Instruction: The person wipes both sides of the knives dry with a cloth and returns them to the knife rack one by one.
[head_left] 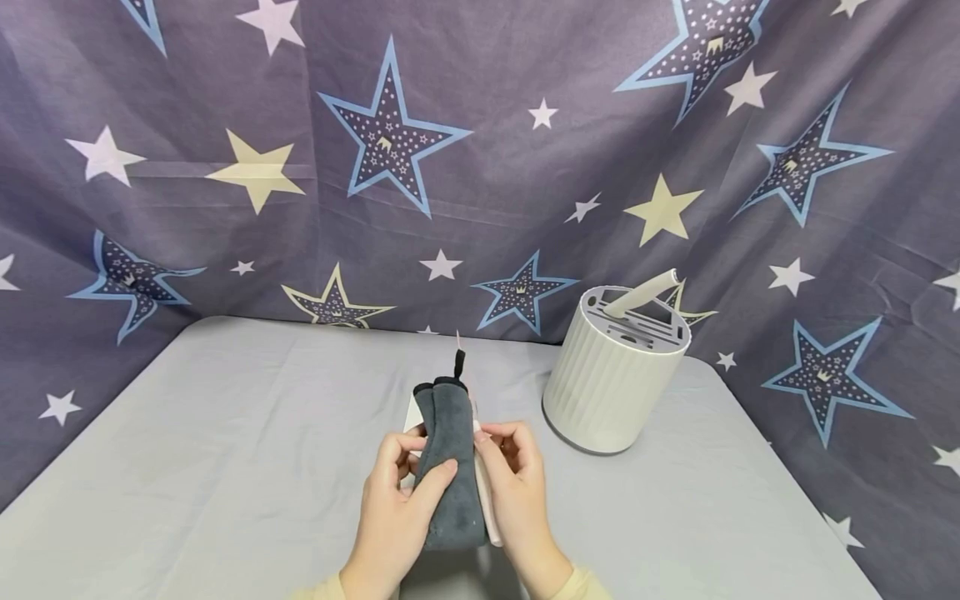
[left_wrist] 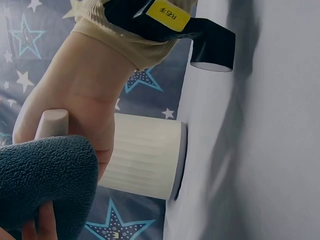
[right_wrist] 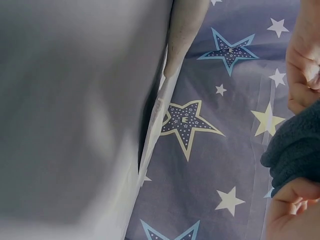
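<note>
A folded dark grey cloth with black trim and a black loop is held upright in front of me. My left hand grips it from the left, thumb flat across its front. My right hand pinches at the cloth's right edge with thumb and forefinger. Beside the right palm runs a pale handle; the left wrist view shows its rounded end between cloth and right wrist. The cloth hides most of what the handle belongs to. A white flat piece shows behind the cloth on the left.
A cream ribbed knife block stands to the right on the grey-covered table. One cream knife handle leans out of its slotted top. A star-patterned curtain hangs behind the table and along its sides.
</note>
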